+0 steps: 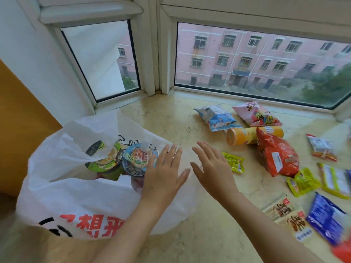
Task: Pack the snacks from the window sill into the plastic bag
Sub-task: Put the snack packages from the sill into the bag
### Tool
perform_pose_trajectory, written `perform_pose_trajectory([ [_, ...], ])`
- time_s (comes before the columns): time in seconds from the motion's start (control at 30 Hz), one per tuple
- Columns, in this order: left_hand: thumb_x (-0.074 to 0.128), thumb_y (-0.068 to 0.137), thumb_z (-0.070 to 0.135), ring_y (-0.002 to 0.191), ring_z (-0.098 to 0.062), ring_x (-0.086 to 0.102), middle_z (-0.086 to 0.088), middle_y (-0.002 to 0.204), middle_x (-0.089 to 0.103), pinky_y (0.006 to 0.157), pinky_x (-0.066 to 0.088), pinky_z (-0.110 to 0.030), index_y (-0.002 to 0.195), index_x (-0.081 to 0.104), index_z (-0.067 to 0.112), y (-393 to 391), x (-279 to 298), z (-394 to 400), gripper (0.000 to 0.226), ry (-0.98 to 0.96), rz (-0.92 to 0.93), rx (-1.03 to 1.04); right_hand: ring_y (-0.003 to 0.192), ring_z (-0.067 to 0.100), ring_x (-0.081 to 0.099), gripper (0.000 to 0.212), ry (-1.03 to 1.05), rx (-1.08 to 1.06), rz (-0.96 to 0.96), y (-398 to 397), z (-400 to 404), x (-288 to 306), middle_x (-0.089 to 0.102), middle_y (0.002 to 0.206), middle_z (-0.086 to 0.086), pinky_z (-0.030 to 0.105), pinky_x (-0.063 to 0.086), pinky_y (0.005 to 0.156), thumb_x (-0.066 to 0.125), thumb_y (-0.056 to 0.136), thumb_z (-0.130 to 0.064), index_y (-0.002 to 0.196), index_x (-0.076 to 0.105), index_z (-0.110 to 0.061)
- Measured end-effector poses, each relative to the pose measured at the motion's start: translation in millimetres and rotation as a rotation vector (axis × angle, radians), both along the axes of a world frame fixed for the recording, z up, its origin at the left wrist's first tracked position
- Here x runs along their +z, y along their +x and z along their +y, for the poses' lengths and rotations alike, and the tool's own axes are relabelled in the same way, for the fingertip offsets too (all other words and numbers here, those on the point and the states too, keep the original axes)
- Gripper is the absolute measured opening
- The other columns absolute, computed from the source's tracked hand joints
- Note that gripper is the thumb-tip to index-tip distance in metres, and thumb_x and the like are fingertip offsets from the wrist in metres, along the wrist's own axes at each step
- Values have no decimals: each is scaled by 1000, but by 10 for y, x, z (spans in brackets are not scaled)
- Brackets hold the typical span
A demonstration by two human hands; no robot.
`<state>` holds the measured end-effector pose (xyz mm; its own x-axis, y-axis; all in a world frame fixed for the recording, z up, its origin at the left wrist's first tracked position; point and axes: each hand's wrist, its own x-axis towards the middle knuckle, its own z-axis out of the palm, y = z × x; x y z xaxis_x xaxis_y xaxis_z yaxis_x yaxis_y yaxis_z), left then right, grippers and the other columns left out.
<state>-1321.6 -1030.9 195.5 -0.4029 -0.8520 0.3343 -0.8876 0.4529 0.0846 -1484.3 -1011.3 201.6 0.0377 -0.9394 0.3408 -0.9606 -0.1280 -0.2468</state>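
Observation:
A white plastic bag (79, 202) with red and black print lies open on the marble window sill (167, 118) at the left. Inside it stand a green noodle cup (103, 158) and a blue noodle cup (135, 158). My left hand (164, 171) hovers flat with straight fingers over the bag's right edge. My right hand (212, 168) is spread open just beside it, above the sill, holding nothing. A small yellow-green packet (234, 161) lies right of my right hand.
Snacks lie scattered on the right: a blue-white bag (218, 117), a pink bag (255, 113), an orange chip tube (245, 136), a red bag (276, 154), yellow packets (303, 182), a blue packet (326, 218). Window frames stand behind, a wooden panel at far left.

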Motion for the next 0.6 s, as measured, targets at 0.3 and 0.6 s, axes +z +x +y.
perform_pose_trajectory([
  [0.3,38,84,50,123,-16,55,0,133,59,98,37,-39,129,60,16,-1254,-140,97,60,13,-19,-231,124,29,51,51,112,-138,67,-1176,536,-289,52,139,11,47,46,98,43,89,-41,129,56,-11],
  [0.6,68,82,32,121,-20,57,-4,132,61,89,49,-36,129,60,21,-2019,-726,-105,49,109,-209,-380,128,27,49,53,231,-140,145,-1884,982,-708,53,137,13,46,47,98,42,89,-41,128,57,-9],
])
